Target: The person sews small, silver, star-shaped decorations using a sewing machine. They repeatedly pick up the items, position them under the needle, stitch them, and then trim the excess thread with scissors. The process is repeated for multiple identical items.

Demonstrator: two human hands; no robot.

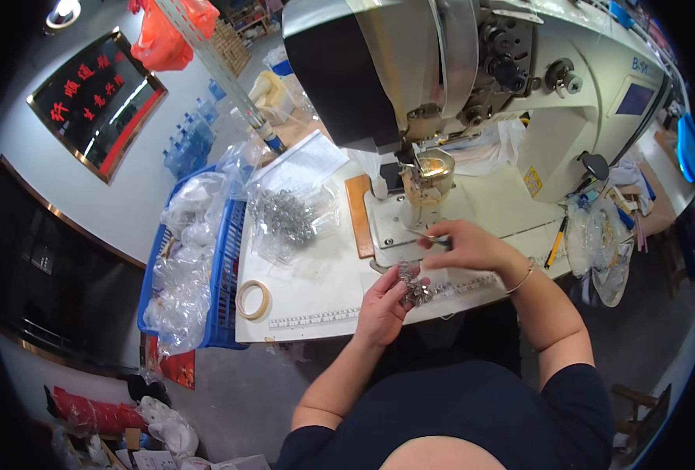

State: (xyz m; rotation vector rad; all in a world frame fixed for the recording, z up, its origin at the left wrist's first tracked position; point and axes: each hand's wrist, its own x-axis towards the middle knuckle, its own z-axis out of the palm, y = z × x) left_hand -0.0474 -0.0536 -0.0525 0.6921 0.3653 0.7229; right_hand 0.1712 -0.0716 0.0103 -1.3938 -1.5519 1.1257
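Note:
My left hand (382,310) is closed around a bunch of small shiny silver ornaments (417,291), raised near the table's front edge. Just above and to its right, my right hand (472,249) grips a small pointed metal tool (427,235). The tool's thin tip points left, and its exact kind is too small to make out. Both hands are in front of the sewing machine (461,66), close to its needle area and metal plate (398,227). A clear plastic bag of similar silver pieces (285,215) lies to the left on the white table.
A roll of tape (252,300) lies at the table's left corner, beside a blue basket (230,258) full of plastic bags. A ruler strip (316,318) runs along the front edge. A yellow marker (556,243) and a plastic bag (594,243) are at right.

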